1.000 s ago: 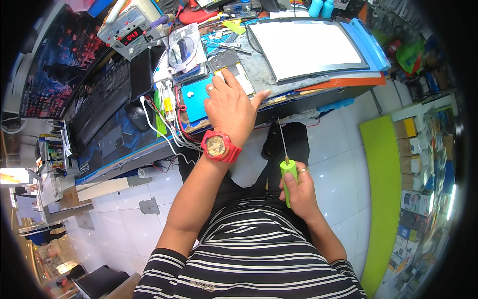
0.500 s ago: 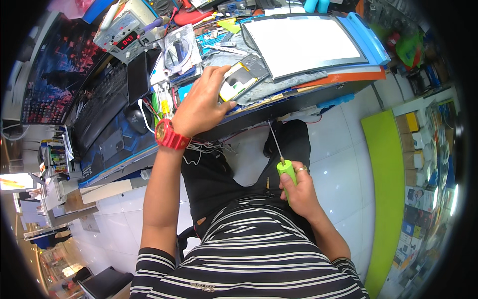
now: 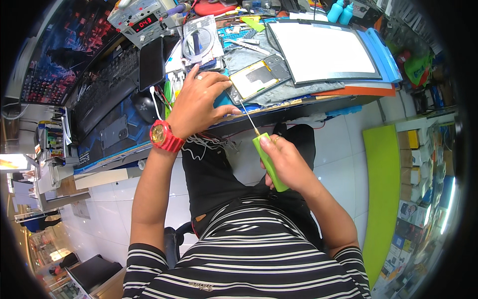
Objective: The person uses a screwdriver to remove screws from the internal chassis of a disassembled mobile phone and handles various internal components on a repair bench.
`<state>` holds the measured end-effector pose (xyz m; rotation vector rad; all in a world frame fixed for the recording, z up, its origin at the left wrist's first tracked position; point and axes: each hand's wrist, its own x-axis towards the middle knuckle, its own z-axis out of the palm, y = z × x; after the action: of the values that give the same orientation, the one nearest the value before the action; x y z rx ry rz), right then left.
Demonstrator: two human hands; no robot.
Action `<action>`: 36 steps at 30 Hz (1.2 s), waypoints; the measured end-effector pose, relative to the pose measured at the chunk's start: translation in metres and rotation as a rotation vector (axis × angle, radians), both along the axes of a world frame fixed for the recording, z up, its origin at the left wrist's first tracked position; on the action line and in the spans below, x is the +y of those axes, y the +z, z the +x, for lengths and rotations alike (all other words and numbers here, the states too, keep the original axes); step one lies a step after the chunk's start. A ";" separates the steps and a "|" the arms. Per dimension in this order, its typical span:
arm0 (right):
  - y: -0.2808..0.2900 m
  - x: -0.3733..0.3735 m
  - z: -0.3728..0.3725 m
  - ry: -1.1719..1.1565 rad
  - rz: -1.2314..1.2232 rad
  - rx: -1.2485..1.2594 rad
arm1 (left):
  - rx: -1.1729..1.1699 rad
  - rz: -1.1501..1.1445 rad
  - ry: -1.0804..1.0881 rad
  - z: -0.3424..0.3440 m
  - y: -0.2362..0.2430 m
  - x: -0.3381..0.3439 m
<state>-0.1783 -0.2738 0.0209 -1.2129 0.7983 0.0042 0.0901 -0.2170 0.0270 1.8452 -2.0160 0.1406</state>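
My left hand (image 3: 201, 99), with a red watch, grips the left end of an opened phone (image 3: 255, 79) lying on a grey mat (image 3: 275, 96), thumb and forefinger at its edges. The phone shows its inside, with a yellow-edged panel and camera cutouts at the far end. In my right hand (image 3: 286, 164) is a green-handled screwdriver (image 3: 268, 160); its thin shaft points up-left to the phone's lower-left end. Whether the tip touches it is hard to tell.
Around the phone are a black phone (image 3: 151, 67), coiled cable (image 3: 198, 42), white-topped panel (image 3: 326, 50), power supply (image 3: 142, 27) and blue bottles (image 3: 334, 11). A keyboard (image 3: 107, 74) and monitor (image 3: 59, 55) stand left. A green strip (image 3: 378, 204) and shelves run right.
My right hand has raised the screwdriver up and left to the phone. My left hand has shifted left, uncovering more of the phone, which now lies angled on the mat.
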 end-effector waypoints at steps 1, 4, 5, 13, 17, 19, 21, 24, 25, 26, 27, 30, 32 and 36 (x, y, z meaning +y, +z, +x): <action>0.001 -0.003 0.005 -0.009 0.050 0.012 | -0.036 0.015 -0.027 0.004 0.001 -0.003; 0.000 -0.008 0.012 0.005 0.089 0.016 | -0.004 0.033 -0.059 0.015 0.005 -0.010; 0.001 -0.009 0.014 0.008 0.127 0.026 | 0.015 0.065 -0.079 0.019 0.005 -0.012; 0.002 -0.011 0.023 0.027 0.200 0.018 | 0.052 0.044 -0.125 0.029 -0.002 -0.018; -0.003 -0.012 0.022 0.011 0.243 -0.003 | 0.068 0.029 -0.110 0.028 -0.004 -0.018; -0.002 -0.012 0.022 0.007 0.260 -0.007 | 0.049 0.065 -0.095 0.027 -0.002 -0.020; -0.003 -0.013 0.023 0.005 0.276 -0.012 | 0.010 0.088 -0.102 0.028 0.002 -0.022; -0.004 -0.011 0.025 -0.001 0.267 -0.016 | -0.030 0.116 -0.115 0.032 0.010 -0.026; -0.004 -0.011 0.026 -0.009 0.264 -0.015 | -0.030 0.122 -0.121 0.034 0.011 -0.027; -0.004 -0.011 0.026 -0.017 0.260 -0.014 | -0.030 0.122 -0.120 0.035 0.011 -0.029; -0.004 -0.012 0.026 -0.017 0.260 -0.015 | -0.045 0.124 -0.130 0.035 0.012 -0.031; -0.007 -0.014 0.027 -0.010 0.252 -0.021 | -0.064 0.126 -0.138 0.035 0.015 -0.032; -0.006 -0.014 0.029 0.002 0.244 -0.025 | -0.065 0.124 -0.138 0.035 0.016 -0.031; -0.006 -0.015 0.030 -0.004 0.253 -0.034 | -0.044 0.094 -0.121 0.034 0.016 -0.030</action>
<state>-0.1483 -0.2892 0.0153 -0.9695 0.7458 0.0790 0.1239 -0.2467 0.0435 1.7831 -2.1930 0.0542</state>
